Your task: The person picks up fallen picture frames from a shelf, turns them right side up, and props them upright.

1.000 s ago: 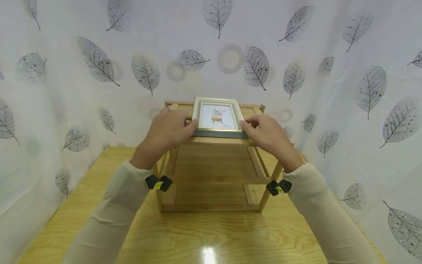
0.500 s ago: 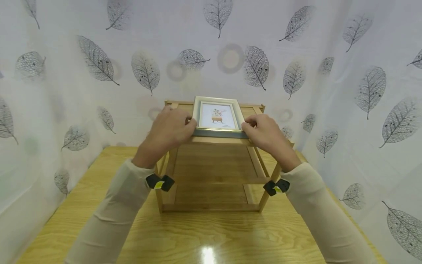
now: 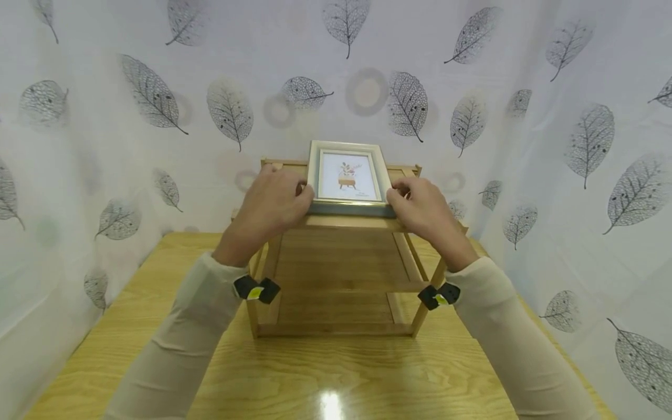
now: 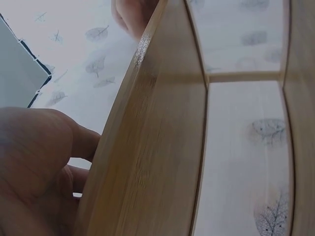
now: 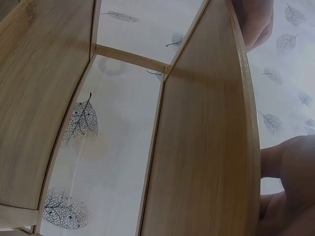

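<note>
A pale picture frame (image 3: 349, 206) with a potted-plant print lies at the top of a small wooden shelf rack (image 3: 343, 329), its far end tilted up. My left hand (image 3: 274, 199) pinches the near left corner of the frame between thumb and fingers. At the near right corner, my right hand (image 3: 422, 205) holds it in the same way. Both wrist views look from below the top board, so the frame is hidden there. In them, the left palm (image 4: 37, 167) and the right fingers (image 5: 275, 162) show just beyond the board's edge.
The rack has lower shelves and slanted legs, and it stands on a wood-grain table (image 3: 336, 373). A white leaf-print curtain (image 3: 294, 46) hangs behind it and along both sides.
The far end of the picture frame has risen, and the frame now tilts up more towards me. Both hands keep hold of its near corners and have barely moved.
</note>
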Available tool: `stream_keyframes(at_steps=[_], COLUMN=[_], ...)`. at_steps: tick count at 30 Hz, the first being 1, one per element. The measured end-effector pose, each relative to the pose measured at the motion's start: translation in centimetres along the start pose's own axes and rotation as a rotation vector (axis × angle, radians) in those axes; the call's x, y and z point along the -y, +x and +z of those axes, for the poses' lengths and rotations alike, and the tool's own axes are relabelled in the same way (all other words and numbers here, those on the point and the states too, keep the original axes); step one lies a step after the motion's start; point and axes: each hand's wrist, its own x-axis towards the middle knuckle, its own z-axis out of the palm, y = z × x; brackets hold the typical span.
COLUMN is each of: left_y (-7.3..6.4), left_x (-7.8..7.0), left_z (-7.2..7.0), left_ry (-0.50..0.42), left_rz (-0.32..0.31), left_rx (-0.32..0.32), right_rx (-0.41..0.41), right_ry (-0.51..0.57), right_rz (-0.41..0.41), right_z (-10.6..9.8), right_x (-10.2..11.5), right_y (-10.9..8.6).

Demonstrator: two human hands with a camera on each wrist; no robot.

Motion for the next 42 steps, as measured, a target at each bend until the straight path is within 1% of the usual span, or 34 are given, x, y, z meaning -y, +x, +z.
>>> stream_keyframes(at_steps=[4,11,14,18,23,26,31,36,39,42], left_y=[0.08,0.11,0.16,0.11,-0.01,-0.08,-0.16,-0.23,-0.23,-0.27], left_x=[-0.04,0.03,0.12,0.15,0.14,0.15,0.32,0.31,0.21,0.18], left_z=[-0.04,-0.06,0.02,0.12,0.10,-0.03,-0.08,-0.10,-0.09,-0.06], left_ry=[-0.006,0.001,0.001,-0.011,-0.055,-0.089,-0.127,-0.178,-0.212,-0.239], left_rz=[0.008,0.016,0.013,0.003,-0.002,-0.003,-0.002,-0.020,-0.025,-0.039], left_rx=[-0.008,-0.018,-0.010,0.003,-0.032,-0.049,-0.070,-0.095,-0.113,-0.124], right_rx=[-0.027,-0.043,-0.057,-0.089,-0.099,-0.093,-0.084,-0.072,-0.080,-0.104], right_ry=[0.020,0.036,0.047,0.074,0.134,0.153,0.166,0.194,0.218,0.235], right_rz=[-0.012,-0.015,-0.023,-0.057,-0.095,-0.088,-0.051,-0.018,-0.005,-0.015], right_z=[-0.08,-0.08,0.00,0.21,0.47,0.52,0.47,0.37,0.38,0.45], right_x=[-0.08,-0.02,-0.03,-0.11,-0.28,-0.25,-0.11,0.05,0.09,0.09], right_y=[-0.02,-0.15,-0.13,0.03,0.17,0.12,0.05,0.06,0.04,0.04])
